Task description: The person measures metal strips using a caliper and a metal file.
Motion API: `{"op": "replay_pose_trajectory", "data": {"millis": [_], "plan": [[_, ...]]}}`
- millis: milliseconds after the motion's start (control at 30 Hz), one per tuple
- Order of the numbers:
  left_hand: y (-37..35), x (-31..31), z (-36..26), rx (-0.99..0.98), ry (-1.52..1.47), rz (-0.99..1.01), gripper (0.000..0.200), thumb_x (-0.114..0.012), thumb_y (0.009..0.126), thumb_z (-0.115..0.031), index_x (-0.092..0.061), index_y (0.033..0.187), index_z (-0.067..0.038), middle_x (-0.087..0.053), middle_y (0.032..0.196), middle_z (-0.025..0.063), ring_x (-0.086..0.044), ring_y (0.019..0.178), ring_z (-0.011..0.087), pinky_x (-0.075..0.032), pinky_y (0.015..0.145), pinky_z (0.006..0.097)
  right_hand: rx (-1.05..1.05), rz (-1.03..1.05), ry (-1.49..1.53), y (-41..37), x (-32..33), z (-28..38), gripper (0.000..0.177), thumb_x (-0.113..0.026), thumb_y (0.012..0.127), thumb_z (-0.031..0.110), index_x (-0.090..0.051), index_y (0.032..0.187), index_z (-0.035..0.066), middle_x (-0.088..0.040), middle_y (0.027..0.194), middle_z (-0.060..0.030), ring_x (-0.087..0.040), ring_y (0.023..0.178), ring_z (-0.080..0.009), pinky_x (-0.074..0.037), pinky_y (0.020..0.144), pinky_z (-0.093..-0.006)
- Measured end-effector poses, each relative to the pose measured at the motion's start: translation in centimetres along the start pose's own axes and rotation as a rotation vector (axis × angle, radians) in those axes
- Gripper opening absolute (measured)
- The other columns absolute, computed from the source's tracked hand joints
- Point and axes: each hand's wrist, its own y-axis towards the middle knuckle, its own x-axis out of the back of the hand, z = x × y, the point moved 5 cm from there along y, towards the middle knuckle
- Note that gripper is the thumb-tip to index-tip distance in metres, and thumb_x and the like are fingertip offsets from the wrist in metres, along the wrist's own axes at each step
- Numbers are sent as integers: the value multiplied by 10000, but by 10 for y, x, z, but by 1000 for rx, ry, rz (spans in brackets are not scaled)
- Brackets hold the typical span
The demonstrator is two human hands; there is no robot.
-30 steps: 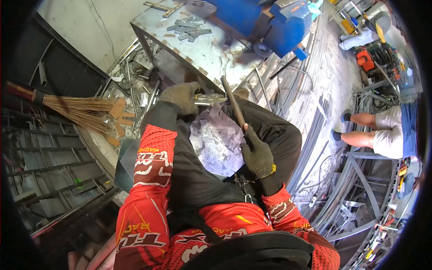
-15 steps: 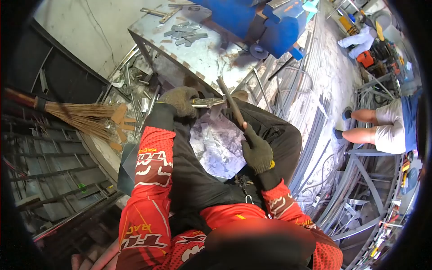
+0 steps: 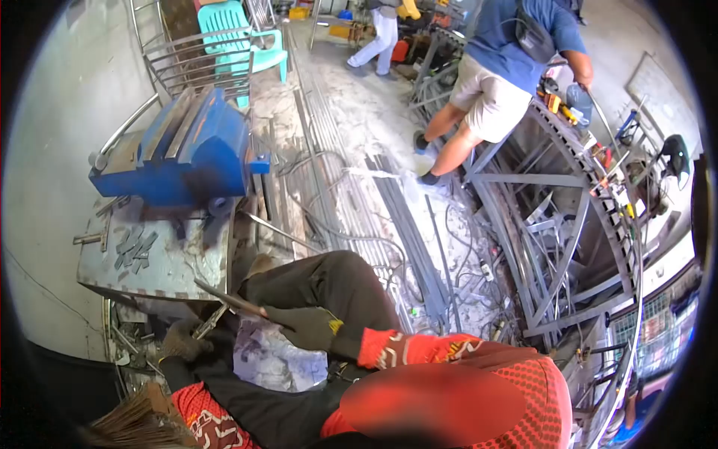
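My left hand point(image 3: 183, 340), in a dull grey-green work glove, is closed round a pair of silver pliers point(image 3: 212, 320) held low between my knees. What the jaws grip is too small to make out here. My gloved right hand point(image 3: 305, 327) is wrapped round one end of a long, flat, brownish bar point(image 3: 228, 298) that looks like a file. Its far end points up and left toward the steel workbench point(image 3: 173, 266), close above the pliers. Under both hands, a pale, scuffed sheet point(image 3: 277, 361) lies between my legs.
Small cut metal strips point(image 3: 136, 249) and a blue machine point(image 3: 176, 153) sit on the workbench. Long steel bars point(image 3: 411, 239) line the floor. A person in a blue shirt point(image 3: 502, 45) stands by a metal frame point(image 3: 531, 179). A broom point(image 3: 142, 419) is at lower left.
The view has swung up and to the right, bringing a green chair and more of the other person into sight. Both hands keep hold of the pliers and the bar.
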Motion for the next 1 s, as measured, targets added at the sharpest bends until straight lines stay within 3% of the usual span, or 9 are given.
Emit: {"op": "replay_pose_trajectory", "data": {"millis": [100, 267, 367, 400, 467, 500, 600, 700, 1000], "plan": [[-2, -3, -3, 4, 30, 31, 527, -896, 617, -208, -780, 1113, -72, -779, 1000, 144, -737, 930, 287, -576, 879, 413, 174, -278, 150, -18, 9, -1, 664, -600, 990, 218, -407, 1622, 284, -703, 958, -227, -704, 827, -412, -550, 745, -519], [-6, -6, 5, 44, -102, 3, 522, -897, 648, -258, -789, 1129, -85, -780, 956, 125, -732, 907, 255, -573, 875, 415, 86, 6, 63, 66, 9, 26, 685, -589, 986, 273, -363, 1633, 296, -718, 986, -223, -721, 886, -413, -544, 756, -528], [4, -8, 14, -114, 44, 0, 574, -850, 727, -504, -788, 1140, -110, -768, 1081, 222, -747, 1043, 392, -573, 912, 483, 189, -50, 121, 63, 12, 19, 696, -671, 953, 277, -425, 1604, 271, -735, 1031, -219, -713, 913, -432, -560, 786, -506], [-3, -4, 9, 13, 64, 35, 572, -807, 770, -538, -782, 1172, -131, -768, 1059, 222, -744, 1027, 415, -579, 898, 496, 242, -160, 273, 42, 26, 21, 672, -673, 954, 235, -452, 1588, 267, -732, 1071, -223, -708, 945, -432, -558, 819, -500], [28, -28, 54, -223, 100, -31, 542, -813, 772, -501, -772, 1218, -196, -764, 1083, 222, -741, 1010, 424, -581, 888, 498, 22, 21, 170, 9, 27, 2, 666, -627, 965, 192, -439, 1595, 305, -719, 1134, -233, -701, 1024, -435, -555, 872, -516], [12, -16, 24, -122, 136, 7, 549, -842, 747, -450, -765, 1234, -210, -764, 1109, 211, -739, 1029, 410, -578, 900, 484, -6, -36, 98, -12, 44, 11, 622, -675, 926, 121, -560, 1517, 276, -738, 1033, -218, -735, 919, -399, -578, 816, -487], [4, -9, 7, -45, 51, 86, 599, -886, 674, -347, -771, 1234, -166, -742, 1263, 151, -719, 1107, 358, -584, 949, 440, 65, -154, 104, -40, 33, -4, 693, -691, 911, 117, -520, 1558, 296, -735, 1016, -234, -729, 908, -431, -574, 767, -498], [-8, 2, -9, 82, -36, 85, 536, -879, 644, -251, -800, 1161, -134, -787, 1128, 146, -739, 1048, 329, -586, 924, 443, -44, -19, 63, -7, 31, 8, 576, -671, 940, 160, -582, 1500, 263, -743, 1140, -221, -725, 1051, -407, -583, 872, -489], [-2, -5, 6, 131, -97, 155, 590, -880, 674, -259, -774, 1244, -149, -785, 1148, 137, -734, 1041, 312, -572, 944, 423, 176, -209, 193, 64, 46, 11, 553, -676, 969, 206, -561, 1509, 158, -734, 1067, -253, -732, 960, -441, -586, 798, -489]]}}
